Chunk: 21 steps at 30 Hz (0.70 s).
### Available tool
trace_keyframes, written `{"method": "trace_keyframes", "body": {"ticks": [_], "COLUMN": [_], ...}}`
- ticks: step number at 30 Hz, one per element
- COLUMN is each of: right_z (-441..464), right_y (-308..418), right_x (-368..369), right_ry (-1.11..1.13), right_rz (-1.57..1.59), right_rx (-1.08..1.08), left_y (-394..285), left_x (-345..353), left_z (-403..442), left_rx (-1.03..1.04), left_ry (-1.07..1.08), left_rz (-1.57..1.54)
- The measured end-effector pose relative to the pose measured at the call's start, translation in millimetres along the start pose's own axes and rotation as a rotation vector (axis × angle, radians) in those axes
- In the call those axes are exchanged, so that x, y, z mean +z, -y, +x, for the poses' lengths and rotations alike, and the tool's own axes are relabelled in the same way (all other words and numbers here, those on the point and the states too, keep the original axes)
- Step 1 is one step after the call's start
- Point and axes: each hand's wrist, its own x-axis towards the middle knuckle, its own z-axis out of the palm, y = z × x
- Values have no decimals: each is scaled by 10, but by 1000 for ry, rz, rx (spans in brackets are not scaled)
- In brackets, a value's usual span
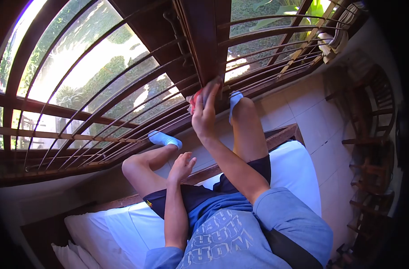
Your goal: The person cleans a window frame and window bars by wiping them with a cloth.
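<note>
Clock taken from view centre. Nearest, approx. 6 o'c, the torso is covered by a blue-grey T-shirt w/ pale block lettering [218, 237]. Beneath, a bed w/ white sheet [298, 166] is seen at 4 and 7–8 o'c, prob. used as seat so both arms can be freed. At 7 o'c the bare left hand [182, 167] is held above the lap, fingers loosely bent, nothing gripped; prob. raised for balance. Light-blue fabric socks [164, 139] are worn; feet are set apart, 9 and 1–2 o'c, prob. for bracing. At 12 o'c the bare right hand [204, 119] is stretched fwd, grasping a crumpled red-and-white cloth [197, 102] by the foot of a dark-brown wooden post [209, 49]; prob. pressed to the wood, but fingertips are blurred, so contact can't be confirmed. Beyond, long dark bars [240, 39] are fixed across the window, prob. for security. Farthest, 10–11 o'c, a sunlit green garden [119, 40] is seen.
</note>
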Motion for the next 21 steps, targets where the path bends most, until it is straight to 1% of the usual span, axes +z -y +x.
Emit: {"method": "trace_keyframes", "body": {"ticks": [2, 3, 7, 8, 12, 13, 17, 18, 21], "right_z": [-22, -31, -15, -7, 53, 63, 126, 136, 201], "right_y": [174, 111, -288, -273, -222, -118, 344, 320, 183], "right_x": [-19, -23, 54, 52, -44, -57, -137, -143, -156], "right_ry": [31, 35, -125, -122, -34, -25, -29, -24, -58], "right_rz": [-136, -139, -356, -354, 20, 19, -132, -137, -322], "right_rx": [-323, -323, -395, -400, 131, 128, -308, -309, -487], "left_y": [3, -7, -68, -74, -94, -89, -72, -88, -162], "left_x": [23, 39, 14, 9, 1, 3, 18, 13, -26], "left_z": [28, 26, 38, 31, -4, -6, 6, 6, 22], "left_rx": [14, 13, 19, 20, 8, 6, 5, 5, -27], "left_ry": [12, 14, 15, 10, 21, 16, 32, 34, 88], "left_rz": [4, -1, -7, -10, 27, 20, 39, 32, 38]}}
